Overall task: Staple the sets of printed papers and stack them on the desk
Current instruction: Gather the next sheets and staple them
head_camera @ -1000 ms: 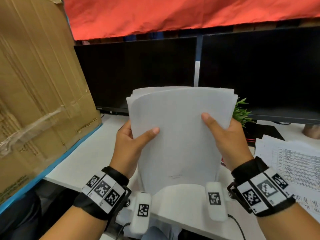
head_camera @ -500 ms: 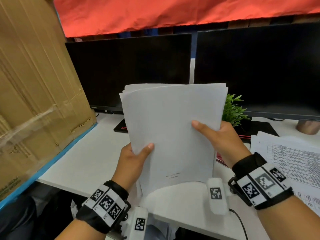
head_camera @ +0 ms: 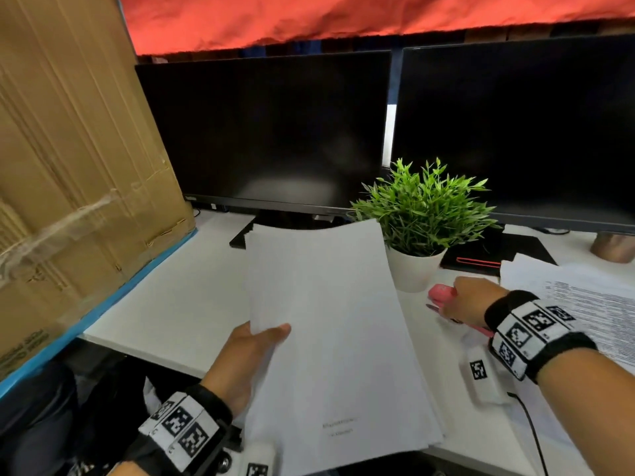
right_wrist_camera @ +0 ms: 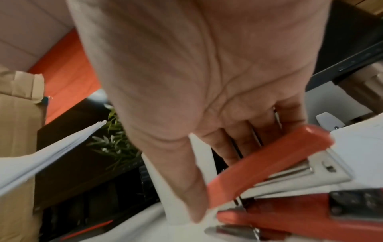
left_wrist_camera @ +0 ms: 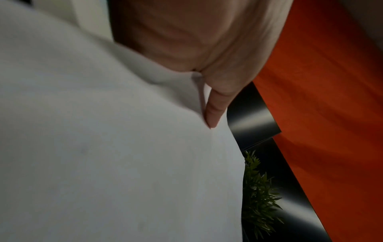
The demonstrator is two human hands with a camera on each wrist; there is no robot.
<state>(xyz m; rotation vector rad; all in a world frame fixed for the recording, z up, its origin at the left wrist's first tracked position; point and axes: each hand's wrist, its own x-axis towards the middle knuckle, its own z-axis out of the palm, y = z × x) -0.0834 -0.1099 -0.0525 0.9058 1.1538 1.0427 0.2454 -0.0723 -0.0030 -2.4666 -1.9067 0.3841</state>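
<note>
Head view: the left hand (head_camera: pixel 252 352) holds a set of papers (head_camera: pixel 330 334) at its left edge, thumb on top, the sheets lifted off the white desk (head_camera: pixel 165 304) with their long axis running away from the person toward the monitors (head_camera: pixel 268 132). The right hand (head_camera: pixel 469 300) lies to the right of the set, just in front of the potted plant (head_camera: pixel 421 214), on a red stapler (head_camera: pixel 443 293); a printed stack (head_camera: pixel 584 310) lies further right. Left wrist view: the thumb (left_wrist_camera: pixel 213 113) presses flat on the top sheet, so this hand is gripping the papers. Right wrist view: the fingers (right_wrist_camera: pixel 244 144) reach round the stapler's red upper arm, with the thumb (right_wrist_camera: pixel 186 188) on its near side. Blur leaves it uncertain whether the grip is fully closed, though it appears to be closing on the tool. The stapler mouth sits right of the papers, so the set's far corner is judged the nearest place to staple.
</note>
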